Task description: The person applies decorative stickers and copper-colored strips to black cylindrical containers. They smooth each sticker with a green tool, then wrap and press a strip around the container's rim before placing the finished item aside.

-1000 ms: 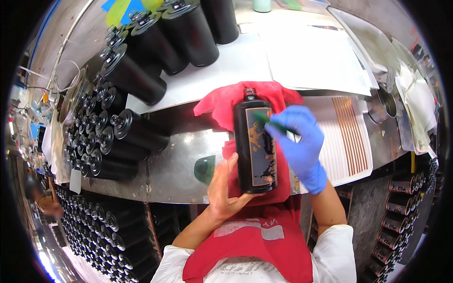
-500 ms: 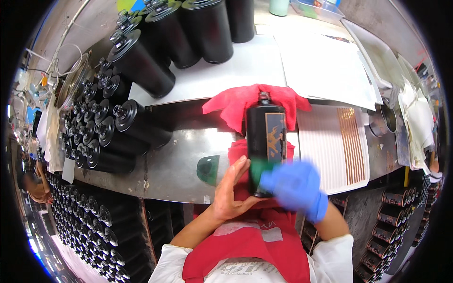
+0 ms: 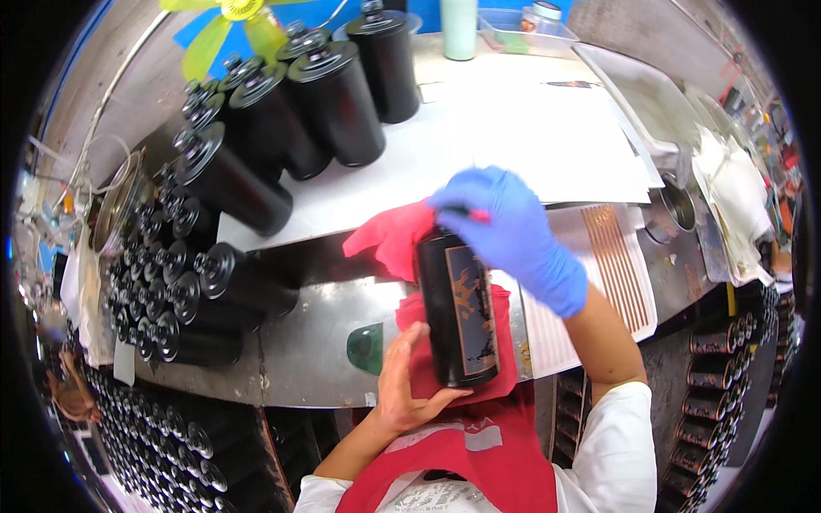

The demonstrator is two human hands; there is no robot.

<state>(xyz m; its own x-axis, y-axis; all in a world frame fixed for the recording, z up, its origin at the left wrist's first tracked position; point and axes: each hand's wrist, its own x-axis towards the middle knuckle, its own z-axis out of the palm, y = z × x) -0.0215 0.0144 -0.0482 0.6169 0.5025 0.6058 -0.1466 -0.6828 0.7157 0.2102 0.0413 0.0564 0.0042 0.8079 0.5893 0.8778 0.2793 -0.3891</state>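
A black bottle (image 3: 438,308) with a gold-and-grey label (image 3: 475,316) on its upper face lies over the red cloth (image 3: 505,359), its neck pointing away from me. My right hand (image 3: 500,218), in a blue glove, is closed round the bottle's neck end and hides most of the neck. By the bottle's base is my bare left hand (image 3: 400,385), fingers stretched out and apart, its thumb close against the base. To the left of that hand a dark green, rounded flat piece (image 3: 365,348) rests on the metal table (image 3: 316,333).
Tall black bottles (image 3: 338,103) stand at the back left, with more bottles (image 3: 205,291) stacked at the left. White sheets (image 3: 547,128) cover the far table. A striped sheet (image 3: 590,282) lies right of the bottle. Decorated bottles (image 3: 714,372) fill a rack at the lower right.
My right hand has moved from the bottle's base up to its neck. The bottle now tilts slightly. The green thing at its lower end no longer shows. The whole view has shifted.
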